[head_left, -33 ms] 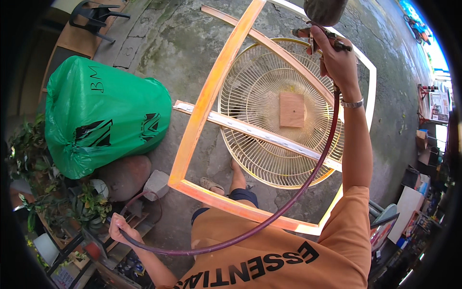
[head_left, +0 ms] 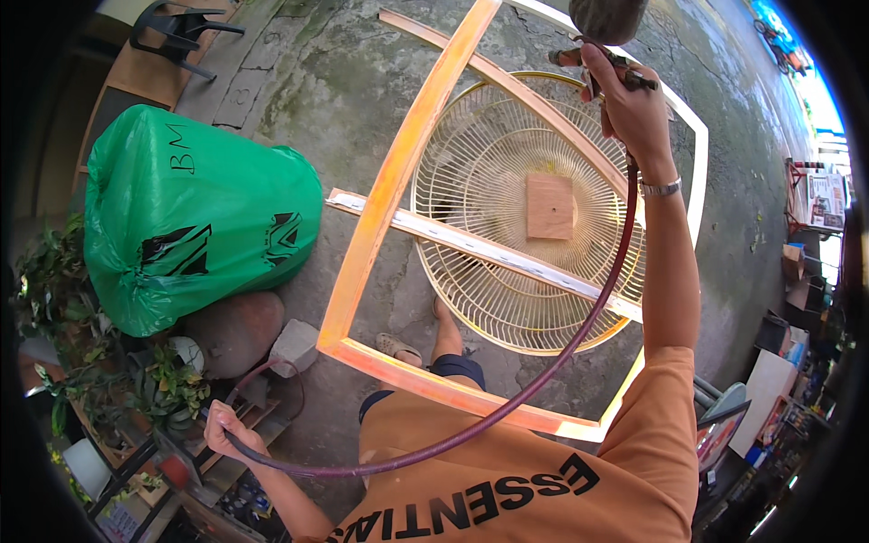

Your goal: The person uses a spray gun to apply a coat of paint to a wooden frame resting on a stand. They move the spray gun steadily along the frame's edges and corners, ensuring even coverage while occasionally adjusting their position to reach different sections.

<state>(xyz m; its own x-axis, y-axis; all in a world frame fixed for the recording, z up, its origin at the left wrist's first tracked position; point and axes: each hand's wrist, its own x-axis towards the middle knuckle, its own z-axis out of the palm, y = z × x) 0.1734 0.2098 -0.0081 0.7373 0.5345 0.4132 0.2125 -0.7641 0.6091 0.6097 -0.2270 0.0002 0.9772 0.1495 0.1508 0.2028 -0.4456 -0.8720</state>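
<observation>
My right hand (head_left: 634, 109) is closed on a spray gun (head_left: 625, 77) with a dark cup (head_left: 605, 16) over the far right part of an angular wooden frame (head_left: 403, 145). The frame shows orange-tinted and white sides. A slim wooden strip (head_left: 534, 107) and a white-faced strip (head_left: 480, 242) cross it. These lie over a round wire fan grille (head_left: 471, 172), which has a square plywood piece (head_left: 549, 207) at its middle. My left hand (head_left: 224, 427) grips the maroon hose (head_left: 507, 410), low at the left, away from the frame; the hose loops up to the gun.
A large green plastic bag (head_left: 199, 190) sits at left by potted plants (head_left: 172, 389), a clay jar (head_left: 235, 330) and a concrete block (head_left: 294, 348). A black plastic chair (head_left: 181, 36) is at top left. Assorted boards (head_left: 760, 398) line the right; a blue wheeled vehicle (head_left: 783, 45) stands beyond.
The blue vehicle at the top right has shifted a little downward into fuller view. My right hand and the spray gun have barely moved; my left hand stays on the hose.
</observation>
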